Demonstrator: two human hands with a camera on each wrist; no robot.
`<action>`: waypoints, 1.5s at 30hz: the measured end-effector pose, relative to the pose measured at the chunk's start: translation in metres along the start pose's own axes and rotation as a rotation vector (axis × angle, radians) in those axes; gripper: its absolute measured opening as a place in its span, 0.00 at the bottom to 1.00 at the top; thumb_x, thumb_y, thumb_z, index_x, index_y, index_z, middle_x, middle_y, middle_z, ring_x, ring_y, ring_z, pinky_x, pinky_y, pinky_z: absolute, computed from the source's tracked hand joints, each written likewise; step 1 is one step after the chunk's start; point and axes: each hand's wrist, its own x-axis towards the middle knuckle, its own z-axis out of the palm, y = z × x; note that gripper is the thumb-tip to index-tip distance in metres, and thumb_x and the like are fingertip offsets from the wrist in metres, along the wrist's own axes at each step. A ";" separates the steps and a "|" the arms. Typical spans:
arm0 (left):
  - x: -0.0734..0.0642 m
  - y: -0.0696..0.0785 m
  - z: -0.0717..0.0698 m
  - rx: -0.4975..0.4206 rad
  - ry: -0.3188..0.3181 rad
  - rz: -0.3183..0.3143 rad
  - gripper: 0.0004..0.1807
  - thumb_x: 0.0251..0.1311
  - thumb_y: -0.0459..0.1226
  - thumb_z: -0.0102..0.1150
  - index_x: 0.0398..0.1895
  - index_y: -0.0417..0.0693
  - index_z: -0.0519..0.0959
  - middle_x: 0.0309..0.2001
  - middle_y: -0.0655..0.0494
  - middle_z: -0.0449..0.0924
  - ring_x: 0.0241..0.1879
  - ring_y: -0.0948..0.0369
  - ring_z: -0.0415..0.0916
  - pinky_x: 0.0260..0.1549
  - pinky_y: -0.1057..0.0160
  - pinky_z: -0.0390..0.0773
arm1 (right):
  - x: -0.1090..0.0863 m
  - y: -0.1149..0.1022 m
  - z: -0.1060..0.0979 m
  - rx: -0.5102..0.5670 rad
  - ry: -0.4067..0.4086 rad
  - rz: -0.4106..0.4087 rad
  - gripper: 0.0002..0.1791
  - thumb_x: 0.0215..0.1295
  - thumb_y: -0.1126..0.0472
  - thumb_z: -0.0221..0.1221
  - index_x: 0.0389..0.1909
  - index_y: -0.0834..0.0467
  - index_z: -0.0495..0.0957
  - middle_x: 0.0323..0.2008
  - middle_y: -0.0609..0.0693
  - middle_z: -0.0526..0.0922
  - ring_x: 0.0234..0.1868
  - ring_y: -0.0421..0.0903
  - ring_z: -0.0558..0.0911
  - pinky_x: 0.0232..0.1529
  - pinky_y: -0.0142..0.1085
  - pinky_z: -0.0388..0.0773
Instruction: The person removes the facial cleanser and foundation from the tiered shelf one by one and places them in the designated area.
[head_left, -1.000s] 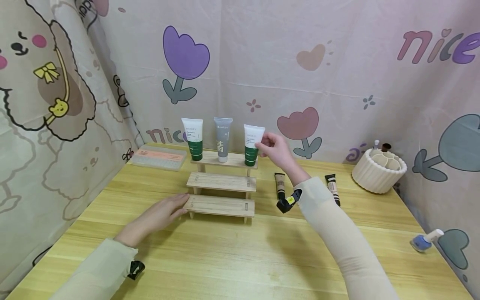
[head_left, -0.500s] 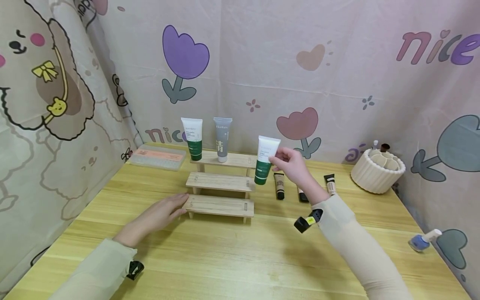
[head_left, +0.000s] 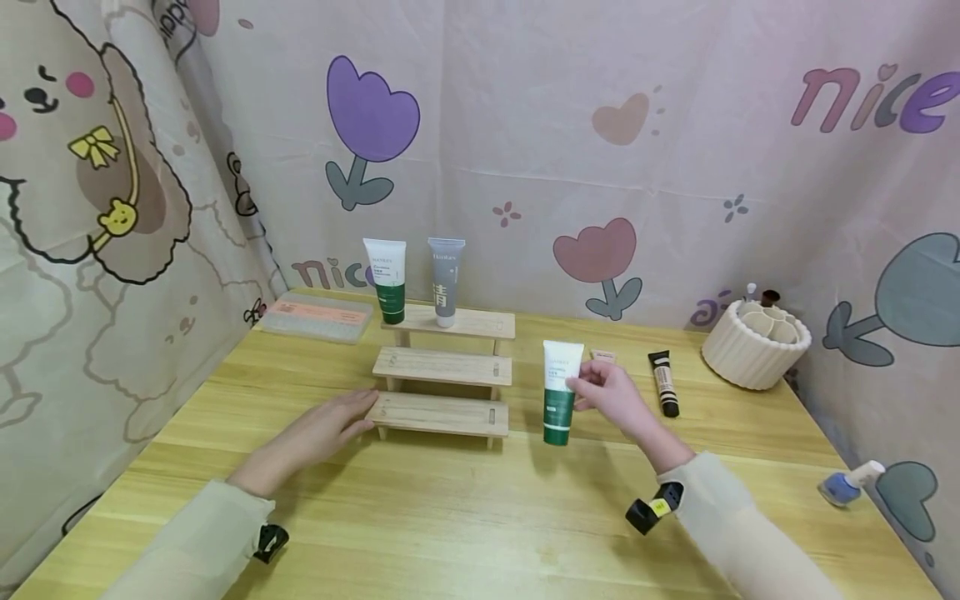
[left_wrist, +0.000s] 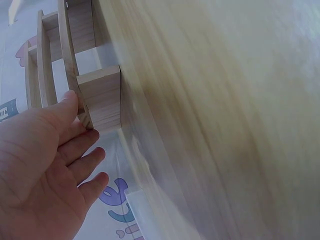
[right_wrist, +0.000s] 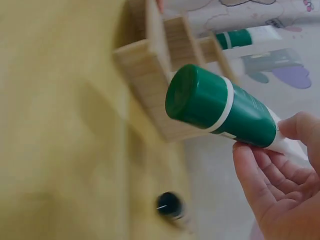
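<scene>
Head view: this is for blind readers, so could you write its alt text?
A person's right hand holds a white-and-green tube, cap down, right of a three-step wooden stand. The left hand holds the left end of the lowest step, while a similar tube and a grey tube stand on the top step.

Looking like a home vanity corner: cartoon-print curtain (head_left: pixel 510 117) is hanging behind a wood-grain desk (head_left: pixel 480 517); cosmetic tubes (head_left: pixel 561 387), wooden step rack (head_left: pixel 441 365), brush holder (head_left: pixel 750 346) and nail polish (head_left: pixel 840 488) are all showing.

White-green tube (head_left: pixel 561 393), small print (head_left: pixel 557 373) illegible
</scene>
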 end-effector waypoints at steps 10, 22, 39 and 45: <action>-0.001 0.001 0.001 -0.005 0.011 -0.001 0.26 0.64 0.38 0.52 0.61 0.29 0.64 0.61 0.34 0.62 0.60 0.40 0.60 0.58 0.42 0.59 | -0.023 0.038 0.004 0.049 -0.120 0.138 0.15 0.61 0.66 0.56 0.43 0.73 0.65 0.29 0.56 0.79 0.26 0.49 0.80 0.32 0.46 0.82; 0.001 0.000 0.000 -0.010 -0.002 0.004 0.27 0.65 0.38 0.52 0.61 0.28 0.64 0.61 0.33 0.62 0.60 0.40 0.60 0.59 0.43 0.59 | -0.028 0.052 0.008 0.065 -0.191 0.198 0.18 0.61 0.66 0.56 0.45 0.73 0.62 0.25 0.56 0.80 0.23 0.48 0.80 0.28 0.43 0.82; 0.000 0.001 -0.001 -0.009 0.002 -0.001 0.26 0.64 0.37 0.52 0.61 0.28 0.64 0.61 0.33 0.62 0.60 0.40 0.60 0.59 0.43 0.60 | -0.026 0.056 0.003 -0.004 -0.243 0.215 0.15 0.61 0.64 0.56 0.39 0.70 0.63 0.20 0.55 0.77 0.20 0.49 0.80 0.23 0.41 0.82; 0.000 0.001 -0.001 -0.011 0.000 -0.002 0.26 0.64 0.38 0.52 0.61 0.29 0.64 0.61 0.34 0.62 0.60 0.40 0.60 0.59 0.43 0.59 | -0.029 0.050 0.002 -0.042 -0.252 0.238 0.17 0.62 0.63 0.56 0.41 0.71 0.62 0.20 0.57 0.76 0.19 0.50 0.80 0.23 0.41 0.82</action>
